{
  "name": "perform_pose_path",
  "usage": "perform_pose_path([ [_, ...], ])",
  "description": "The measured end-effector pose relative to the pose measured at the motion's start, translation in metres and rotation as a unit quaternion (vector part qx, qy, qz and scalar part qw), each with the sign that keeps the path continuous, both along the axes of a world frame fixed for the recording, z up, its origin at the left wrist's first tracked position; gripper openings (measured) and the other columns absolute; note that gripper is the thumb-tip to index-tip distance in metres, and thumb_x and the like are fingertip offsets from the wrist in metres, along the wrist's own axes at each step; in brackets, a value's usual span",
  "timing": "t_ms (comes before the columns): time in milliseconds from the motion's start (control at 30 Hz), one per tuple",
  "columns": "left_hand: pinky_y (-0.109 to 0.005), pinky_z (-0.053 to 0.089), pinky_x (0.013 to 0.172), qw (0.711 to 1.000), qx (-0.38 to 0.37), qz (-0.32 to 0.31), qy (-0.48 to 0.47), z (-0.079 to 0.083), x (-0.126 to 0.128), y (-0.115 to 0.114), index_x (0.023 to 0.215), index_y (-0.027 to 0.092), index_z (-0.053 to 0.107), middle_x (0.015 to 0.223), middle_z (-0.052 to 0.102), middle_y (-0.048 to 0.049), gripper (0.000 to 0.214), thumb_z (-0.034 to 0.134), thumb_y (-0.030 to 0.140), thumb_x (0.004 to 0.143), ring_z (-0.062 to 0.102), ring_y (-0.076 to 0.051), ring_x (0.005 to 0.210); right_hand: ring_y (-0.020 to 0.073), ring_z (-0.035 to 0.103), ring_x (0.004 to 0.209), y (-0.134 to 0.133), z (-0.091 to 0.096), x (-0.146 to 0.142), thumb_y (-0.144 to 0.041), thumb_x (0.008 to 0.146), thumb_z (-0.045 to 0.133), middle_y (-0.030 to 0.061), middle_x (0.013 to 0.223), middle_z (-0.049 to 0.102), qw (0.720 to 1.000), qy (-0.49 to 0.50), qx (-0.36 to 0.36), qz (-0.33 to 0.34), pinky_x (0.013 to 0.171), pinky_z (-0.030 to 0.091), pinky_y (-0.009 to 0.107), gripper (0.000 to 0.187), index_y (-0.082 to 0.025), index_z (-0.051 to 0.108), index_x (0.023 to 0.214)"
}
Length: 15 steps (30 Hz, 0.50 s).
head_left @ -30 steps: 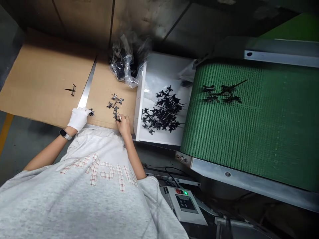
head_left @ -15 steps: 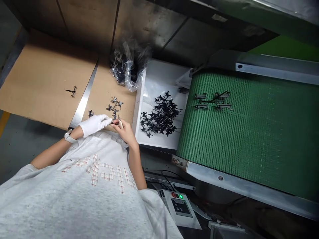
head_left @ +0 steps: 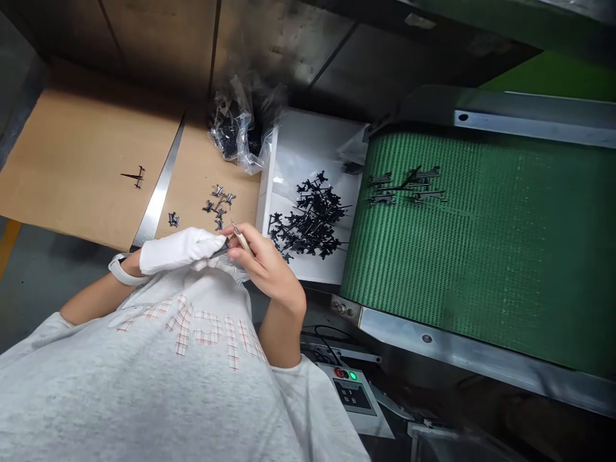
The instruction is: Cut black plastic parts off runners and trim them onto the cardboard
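Head: lettering (head_left: pixel 192 330) below hands (head_left: pixel 180 250) (head_left: pixel 262 262), maybe illegible

The dark piece (head_left: pixel 220 252) between left hand (head_left: pixel 180 249) and right hand (head_left: pixel 262 260) is too small to identify.

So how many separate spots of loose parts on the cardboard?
3: lone piece far left, small piece beside the metal strip, cluster just beyond the gloved left hand, which may hide more.

1. A white fabric glove (head_left: pixel 168 253) covers the left hand (head_left: pixel 185 247).
2. A smartwatch (head_left: pixel 120 271) with a pale band sits on the left wrist.
3. The right hand (head_left: pixel 264 260) is bare.
4. The shirt (head_left: pixel 144 398) is light grey and short-sleeved, with red-and-white plaid letters (head_left: pixel 202 328).
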<state>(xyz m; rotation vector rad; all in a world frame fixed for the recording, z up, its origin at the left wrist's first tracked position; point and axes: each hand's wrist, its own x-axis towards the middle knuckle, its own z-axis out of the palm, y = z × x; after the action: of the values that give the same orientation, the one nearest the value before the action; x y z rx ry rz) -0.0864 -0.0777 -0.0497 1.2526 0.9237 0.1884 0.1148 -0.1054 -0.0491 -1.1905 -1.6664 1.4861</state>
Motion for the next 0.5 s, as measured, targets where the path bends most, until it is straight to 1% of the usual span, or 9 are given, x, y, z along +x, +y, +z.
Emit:
perform_pose_path([
  [33,-0.027,0.036,0.056,0.999,-0.001,0.039,0.005,0.006,0.002,-0.003,0.065,0.019,0.052,0.051,0.047,0.0032,0.055,0.046,0.067,0.091,0.041,-0.011,0.051,0.0147,0.053,0.065,-0.004,0.003,0.001,-0.062,0.1,0.047,-0.0034,0.073,0.057,0.999,-0.004,0.033,-0.027,0.063,0.044,0.03,0.043,-0.023,0.063,0.108],
  [67,-0.027,0.035,0.056,0.997,-0.001,0.078,0.011,0.012,0.003,-0.006,0.067,0.019,0.053,0.053,0.047,0.0033,0.054,0.042,0.065,0.095,0.039,-0.011,0.051,0.0158,0.058,0.07,-0.008,0.006,0.002,-0.058,0.104,0.04,-0.0014,0.077,0.061,0.996,-0.017,0.062,-0.058,0.067,0.046,0.031,0.044,-0.023,0.064,0.114],
  [133,-0.027,0.034,0.054,0.989,-0.008,0.147,0.016,0.026,0.005,-0.012,0.07,0.019,0.053,0.056,0.047,0.0031,0.051,0.04,0.06,0.098,0.037,-0.011,0.052,0.0166,0.064,0.078,-0.018,0.01,0.003,-0.048,0.107,0.04,0.0015,0.085,0.068,0.986,-0.057,0.115,-0.111,0.071,0.049,0.032,0.036,-0.023,0.066,0.111],
  [200,-0.028,0.032,0.052,0.982,-0.016,0.187,0.002,0.038,0.006,-0.017,0.071,0.02,0.053,0.057,0.046,0.0031,0.047,0.041,0.055,0.1,0.036,-0.011,0.051,0.0156,0.065,0.076,-0.026,0.014,0.0,-0.038,0.107,0.046,0.0013,0.087,0.071,0.974,-0.078,0.163,-0.134,0.069,0.05,0.03,0.025,-0.024,0.066,0.103],
  [267,-0.028,0.031,0.051,0.98,-0.004,0.197,-0.013,0.046,0.008,-0.02,0.071,0.02,0.051,0.057,0.044,0.0037,0.044,0.04,0.049,0.102,0.035,-0.011,0.051,0.014,0.062,0.069,-0.032,0.017,-0.005,-0.03,0.107,0.049,-0.0004,0.082,0.069,0.964,-0.085,0.215,-0.132,0.064,0.049,0.029,0.019,-0.024,0.066,0.102],
  [300,-0.028,0.032,0.051,0.98,0.009,0.199,-0.019,0.049,0.008,-0.022,0.071,0.021,0.051,0.056,0.043,0.0042,0.043,0.039,0.046,0.103,0.034,-0.011,0.051,0.0137,0.06,0.066,-0.034,0.018,-0.008,-0.028,0.107,0.048,-0.0007,0.079,0.067,0.957,-0.095,0.244,-0.125,0.062,0.048,0.028,0.02,-0.024,0.067,0.104],
  [400,-0.028,0.037,0.056,0.977,0.033,0.205,-0.037,0.051,0.009,-0.026,0.07,0.021,0.047,0.056,0.042,0.0051,0.044,0.036,0.044,0.105,0.036,-0.011,0.052,0.0158,0.056,0.068,-0.035,0.02,-0.016,-0.036,0.109,0.038,0.0023,0.077,0.061,0.924,-0.157,0.332,-0.107,0.061,0.045,0.031,0.036,-0.02,0.068,0.118],
  [467,-0.028,0.04,0.061,0.978,0.045,0.199,-0.034,0.051,0.01,-0.028,0.07,0.022,0.045,0.057,0.045,0.0053,0.044,0.035,0.046,0.106,0.04,-0.011,0.054,0.0173,0.054,0.07,-0.033,0.021,-0.02,-0.041,0.11,0.032,0.0037,0.078,0.057,0.904,-0.187,0.368,-0.109,0.061,0.043,0.033,0.045,-0.018,0.066,0.129],
  [500,-0.028,0.041,0.063,0.98,0.052,0.189,-0.023,0.051,0.009,-0.029,0.071,0.022,0.044,0.058,0.048,0.0053,0.044,0.035,0.046,0.106,0.042,-0.011,0.055,0.0176,0.054,0.071,-0.032,0.021,-0.021,-0.041,0.11,0.031,0.0038,0.079,0.057,0.898,-0.192,0.378,-0.112,0.061,0.043,0.033,0.047,-0.018,0.064,0.134],
])
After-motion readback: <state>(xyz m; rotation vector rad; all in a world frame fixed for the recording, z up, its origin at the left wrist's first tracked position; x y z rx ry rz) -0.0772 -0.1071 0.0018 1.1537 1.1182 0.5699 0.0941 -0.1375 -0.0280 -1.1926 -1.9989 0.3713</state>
